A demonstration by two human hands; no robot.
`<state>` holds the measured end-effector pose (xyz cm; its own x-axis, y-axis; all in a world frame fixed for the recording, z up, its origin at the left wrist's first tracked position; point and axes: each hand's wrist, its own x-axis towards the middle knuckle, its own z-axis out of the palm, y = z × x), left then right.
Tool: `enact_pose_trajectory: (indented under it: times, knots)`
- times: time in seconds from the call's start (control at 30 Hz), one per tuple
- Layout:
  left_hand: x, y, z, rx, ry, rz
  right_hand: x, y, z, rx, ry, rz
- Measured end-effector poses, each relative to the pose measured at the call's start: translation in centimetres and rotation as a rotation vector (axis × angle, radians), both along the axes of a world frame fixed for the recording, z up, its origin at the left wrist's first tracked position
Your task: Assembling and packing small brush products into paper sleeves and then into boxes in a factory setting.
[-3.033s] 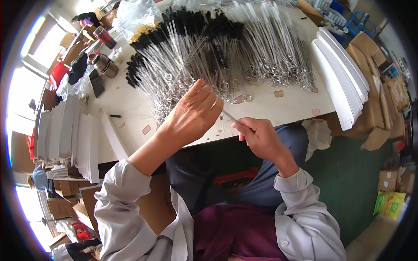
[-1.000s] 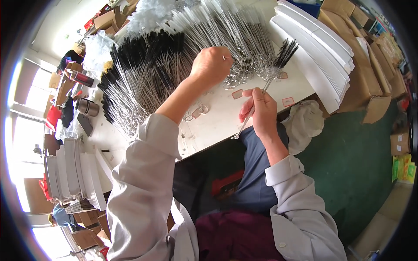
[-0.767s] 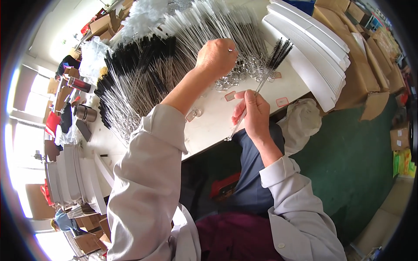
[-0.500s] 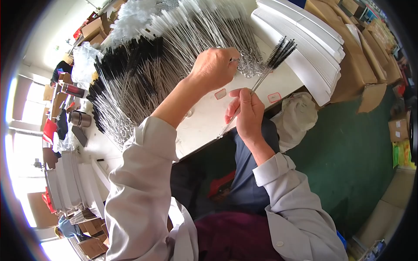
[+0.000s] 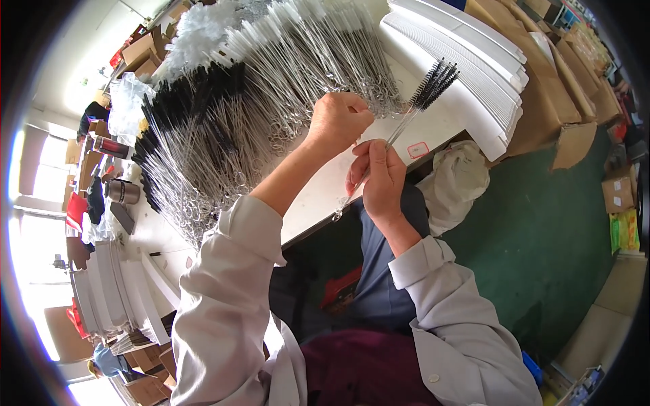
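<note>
On my feed, the right hand point(image 5: 381, 177) has its grip closed around a small bunch of black brushes point(image 5: 434, 85), slanting over the counter point(image 5: 310, 201) edge. The left hand point(image 5: 338, 122) curls just beside it; I can't tell whether its grip holds anything. I judge little is done: only this bunch is picked out, while black-tipped rods point(image 5: 203, 132) and white-tipped rods point(image 5: 318, 54) lie heaped.

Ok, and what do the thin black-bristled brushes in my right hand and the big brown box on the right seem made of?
The thin black-bristled brushes in your right hand: stems look like metal wire, slender, grey and shiny; bristles dull, perhaps nylon, hard to confirm. The big brown box: likely cardboard, matte, with a bent flap.
</note>
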<state>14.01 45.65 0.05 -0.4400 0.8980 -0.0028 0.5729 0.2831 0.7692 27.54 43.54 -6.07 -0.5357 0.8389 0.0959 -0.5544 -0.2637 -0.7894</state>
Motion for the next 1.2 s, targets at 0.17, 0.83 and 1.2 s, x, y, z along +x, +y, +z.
enact_pose_trajectory:
  times: [0.17, 0.83, 1.2]
  knots:
    - [0.2, -1.3, 3.9, 0.186, -0.321, 0.017, -0.1, 0.1, -0.6, -0.027, 0.023, 0.011]
    - [1.3, -15.4, 5.3, 0.387, 0.13, 0.029, -0.6, 0.7, -0.3, 0.057, -0.077, 0.049]
    - [2.0, -25.3, 11.2, 0.715, -0.371, 0.141, -1.2, 1.1, -1.1, 0.109, -0.068, 0.028]
